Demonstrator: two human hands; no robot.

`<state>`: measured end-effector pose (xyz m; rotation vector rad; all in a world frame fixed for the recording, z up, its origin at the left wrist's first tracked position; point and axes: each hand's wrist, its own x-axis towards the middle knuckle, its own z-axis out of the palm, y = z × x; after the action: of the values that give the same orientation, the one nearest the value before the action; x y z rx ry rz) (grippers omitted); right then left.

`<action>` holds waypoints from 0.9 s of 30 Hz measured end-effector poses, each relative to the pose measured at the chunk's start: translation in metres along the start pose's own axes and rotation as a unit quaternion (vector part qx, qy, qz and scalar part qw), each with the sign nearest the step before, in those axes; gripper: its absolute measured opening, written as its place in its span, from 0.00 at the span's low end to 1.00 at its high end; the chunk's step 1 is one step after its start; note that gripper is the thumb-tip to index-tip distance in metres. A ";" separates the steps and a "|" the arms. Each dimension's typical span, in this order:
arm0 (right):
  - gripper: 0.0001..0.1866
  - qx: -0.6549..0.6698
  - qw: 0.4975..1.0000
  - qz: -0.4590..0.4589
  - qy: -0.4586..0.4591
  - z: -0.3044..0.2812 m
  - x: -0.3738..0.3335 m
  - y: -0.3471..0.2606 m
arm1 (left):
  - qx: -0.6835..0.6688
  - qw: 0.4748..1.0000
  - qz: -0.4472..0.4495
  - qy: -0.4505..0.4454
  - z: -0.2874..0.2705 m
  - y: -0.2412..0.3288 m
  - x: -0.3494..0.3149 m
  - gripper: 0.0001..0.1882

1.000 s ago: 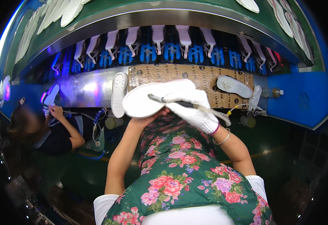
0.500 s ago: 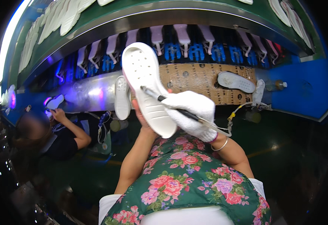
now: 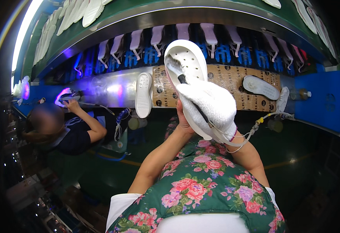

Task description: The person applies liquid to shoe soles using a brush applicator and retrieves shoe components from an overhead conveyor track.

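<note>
My bare left hand (image 3: 183,118) grips a white shoe sole (image 3: 196,62) from beneath and its left side, the heel end pointing toward me. The sole has small holes in its upper face and a raised rim. In a white knitted glove, my right hand (image 3: 213,106) is closed around a black-handled brush (image 3: 182,79). Its bristles touch the inside of the sole near the left rim, toward the far end. A thin tube runs from the brush handle past my right wrist. The glove covers the sole's lower right part.
Another white sole (image 3: 143,95) lies on the metal bench left of the cardboard sheet (image 3: 232,93). On the cardboard's right rests a grey-white sole (image 3: 261,87). Behind hangs a row of pink parts (image 3: 208,35) with blue holders. A co-worker (image 3: 80,128) handles a shoe at left.
The brush has moved from the sole's middle to its left rim near the far end. Both hands and the sole appear further right, as my view has shifted. The glove covers more of the sole.
</note>
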<state>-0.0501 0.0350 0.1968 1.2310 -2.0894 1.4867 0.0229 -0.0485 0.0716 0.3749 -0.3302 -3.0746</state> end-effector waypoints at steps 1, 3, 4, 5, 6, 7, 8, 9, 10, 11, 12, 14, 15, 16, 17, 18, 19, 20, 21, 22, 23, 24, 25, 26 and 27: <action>0.13 0.053 0.998 0.041 0.007 0.001 0.001 -0.005 | 0.007 1.000 0.006 0.004 -0.002 0.002 0.002 0.55; 0.11 0.161 0.979 0.121 0.020 0.003 0.003 -0.011 | 0.022 0.999 0.022 0.019 -0.003 0.003 0.003 0.55; 0.11 0.182 0.971 0.144 0.048 0.005 0.000 -0.008 | 0.037 0.998 0.032 0.029 -0.001 0.003 0.003 0.56; 0.12 0.184 0.967 0.162 0.077 0.007 -0.004 -0.004 | 0.055 0.997 0.042 0.041 0.002 0.004 0.004 0.56; 0.12 0.168 0.967 0.170 0.088 0.008 -0.004 -0.005 | 0.070 0.995 0.047 0.047 0.003 0.004 0.006 0.56; 0.12 0.158 0.971 0.158 0.085 0.009 -0.005 -0.005 | 0.076 0.995 0.049 0.049 0.004 0.002 0.006 0.56; 0.12 0.151 0.975 0.142 0.080 0.009 -0.006 -0.008 | 0.076 0.995 0.056 0.022 0.004 0.006 0.004 0.53; 0.12 0.106 0.989 0.089 0.042 0.006 0.000 -0.011 | -0.070 0.997 0.013 0.012 -0.033 -0.003 0.009 0.54; 0.13 0.071 0.996 0.049 0.028 0.006 0.000 -0.012 | -0.055 0.998 -0.005 -0.017 -0.027 -0.002 0.011 0.54; 0.14 0.097 0.993 0.063 0.023 0.009 -0.006 -0.008 | -0.041 0.998 -0.022 -0.046 -0.022 0.000 0.013 0.54; 0.15 0.122 0.989 0.077 0.018 0.011 -0.011 -0.004 | -0.042 0.998 -0.016 -0.038 -0.020 0.002 0.017 0.54; 0.15 0.147 0.982 0.120 0.021 0.008 -0.015 0.003 | -0.065 0.997 -0.001 -0.029 -0.016 0.007 0.022 0.55; 0.15 0.171 0.971 0.163 0.022 0.008 -0.016 0.004 | -0.087 0.996 0.005 -0.028 -0.012 0.008 0.023 0.55; 0.14 0.226 0.951 0.204 0.060 0.011 -0.022 0.001 | -0.153 0.987 0.011 -0.045 -0.009 0.011 0.021 0.56; 0.14 0.224 0.951 0.207 0.060 0.010 -0.022 0.003 | -0.216 0.974 0.017 -0.062 -0.004 0.012 0.021 0.57; 0.14 0.162 0.976 0.139 0.038 0.010 -0.017 0.005 | -0.121 0.989 0.019 -0.085 -0.002 0.015 0.023 0.57; 0.14 0.099 0.993 0.069 0.013 0.009 -0.016 0.005 | -0.073 0.993 0.014 -0.087 -0.005 0.018 0.025 0.58; 0.14 0.047 0.998 0.051 -0.011 0.012 -0.018 0.003 | -0.023 0.996 0.008 -0.090 -0.009 0.020 0.026 0.58; 0.14 0.045 0.997 0.055 -0.015 0.011 -0.018 0.002 | 0.024 0.995 0.003 -0.092 -0.012 0.021 0.027 0.59; 0.13 0.094 0.993 0.064 -0.013 0.012 -0.017 0.004 | -0.035 0.991 0.021 -0.130 -0.011 0.023 0.027 0.58; 0.12 0.143 0.987 0.074 -0.011 0.012 -0.016 0.006 | -0.094 0.981 0.040 -0.166 -0.009 0.025 0.028 0.58; 0.11 0.189 0.974 0.127 -0.018 0.005 -0.013 0.010 | -0.091 0.988 0.047 -0.116 -0.014 0.030 0.030 0.56; 0.11 0.173 0.977 0.119 0.039 0.013 -0.015 0.018 | -0.086 0.993 0.055 -0.066 -0.013 0.036 0.032 0.55; 0.12 0.151 0.982 0.108 0.040 0.011 -0.018 0.021 | -0.057 0.995 0.065 -0.046 -0.010 0.037 0.033 0.56; 0.12 0.129 0.986 0.097 0.042 0.008 -0.018 0.020 | -0.027 0.996 0.074 -0.027 -0.006 0.039 0.033 0.56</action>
<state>-0.0528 0.0389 0.1693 1.0489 -2.0609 1.9107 -0.0072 -0.0890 0.0667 0.2544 -0.2625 -2.9443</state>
